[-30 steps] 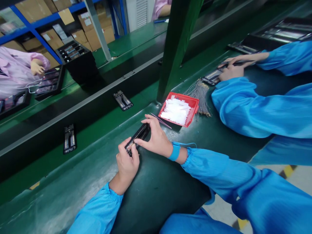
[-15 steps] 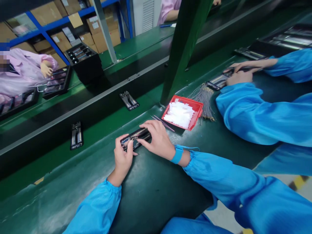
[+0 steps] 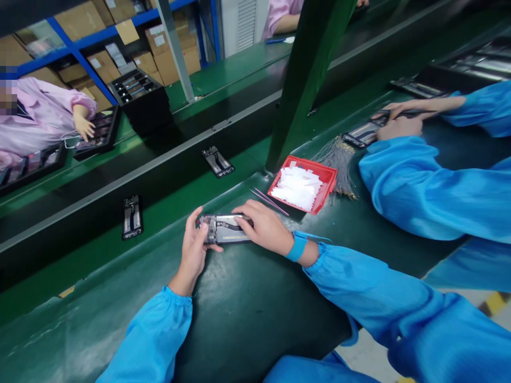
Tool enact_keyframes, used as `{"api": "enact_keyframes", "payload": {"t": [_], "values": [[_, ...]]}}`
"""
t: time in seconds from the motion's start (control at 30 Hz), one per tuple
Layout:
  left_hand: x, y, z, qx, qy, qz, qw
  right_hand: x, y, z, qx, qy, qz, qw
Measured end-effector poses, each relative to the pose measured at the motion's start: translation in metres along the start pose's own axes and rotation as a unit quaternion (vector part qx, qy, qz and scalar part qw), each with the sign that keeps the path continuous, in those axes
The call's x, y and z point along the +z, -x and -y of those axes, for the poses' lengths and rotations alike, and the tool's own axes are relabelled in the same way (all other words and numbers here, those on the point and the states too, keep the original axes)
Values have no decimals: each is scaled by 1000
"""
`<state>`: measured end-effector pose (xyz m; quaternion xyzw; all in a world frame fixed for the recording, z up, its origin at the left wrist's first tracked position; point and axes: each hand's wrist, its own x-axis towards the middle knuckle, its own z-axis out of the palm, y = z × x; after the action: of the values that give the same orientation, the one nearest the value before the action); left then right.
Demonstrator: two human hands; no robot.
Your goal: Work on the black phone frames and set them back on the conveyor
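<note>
Both my hands hold an opened phone body (image 3: 224,229) lying flat, inner side up, on the dark green bench mat (image 3: 255,314). My left hand (image 3: 194,252) grips its left end with thumb and fingers. My right hand (image 3: 264,229) closes over its right end and wears a blue wrist strap (image 3: 297,246). Thin tweezers (image 3: 268,201) lie just beyond my right hand. A red tray (image 3: 324,173) of white slips sits behind them.
Two phone bodies (image 3: 132,217) (image 3: 217,161) lie on the conveyor belt beyond the bench. A green post (image 3: 307,74) rises by the red tray. A co-worker in blue sleeves (image 3: 423,181) handles a phone (image 3: 361,134) at right, beside a bundle of thin cables (image 3: 339,162). Black part trays (image 3: 138,93) stand across the line.
The phone body has turned from standing on its edge to lying flat with its inside up. My hands have shifted slightly left with it.
</note>
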<state>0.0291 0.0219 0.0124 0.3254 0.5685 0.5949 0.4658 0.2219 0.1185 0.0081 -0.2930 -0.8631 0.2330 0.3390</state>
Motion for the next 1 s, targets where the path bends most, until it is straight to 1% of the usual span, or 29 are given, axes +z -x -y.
{"api": "enact_keyframes", "payload": {"t": [0.03, 0.07, 0.13, 0.17, 0.2, 0.27, 0.3, 0.37, 0.47, 0.53, 0.63, 0.7, 0.8, 1.0], "values": [[1, 0, 1, 3, 16, -2, 1000, 1, 2, 2, 35, -31, 14, 999], [2, 1, 2, 9, 18, -7, 1000, 2, 4, 5, 60, -58, 43, 996], [5, 4, 5, 25, -14, -20, 999, 4, 8, 10, 75, -104, 114, 985], [8, 7, 6, 32, -36, -20, 999, 4, 10, 13, 74, -128, 134, 980], [10, 9, 7, 36, -53, -12, 998, 5, 11, 14, 75, -158, 136, 975], [16, 14, 9, 38, -67, 20, 997, 7, 11, 15, 95, -235, 107, 961], [18, 17, 9, 40, -69, 34, 996, 9, 11, 14, 108, -278, 94, 950], [22, 21, 8, 52, -80, 50, 994, 12, 11, 13, 125, -362, 95, 919], [23, 24, 4, 72, -117, 57, 989, 15, 13, 14, 139, -446, 99, 878], [23, 25, 3, 76, -128, 54, 987, 14, 13, 15, 140, -474, 108, 863], [22, 25, 4, 69, -103, 31, 992, 10, 11, 17, 117, -503, 144, 844], [21, 25, 6, 62, -80, 15, 995, 8, 9, 19, 109, -522, 149, 833], [22, 24, 9, 62, -77, 10, 995, 7, 8, 22, 120, -541, 133, 822], [25, 25, 4, 89, -108, 5, 990, 7, 9, 25, 132, -526, 105, 834]]}}
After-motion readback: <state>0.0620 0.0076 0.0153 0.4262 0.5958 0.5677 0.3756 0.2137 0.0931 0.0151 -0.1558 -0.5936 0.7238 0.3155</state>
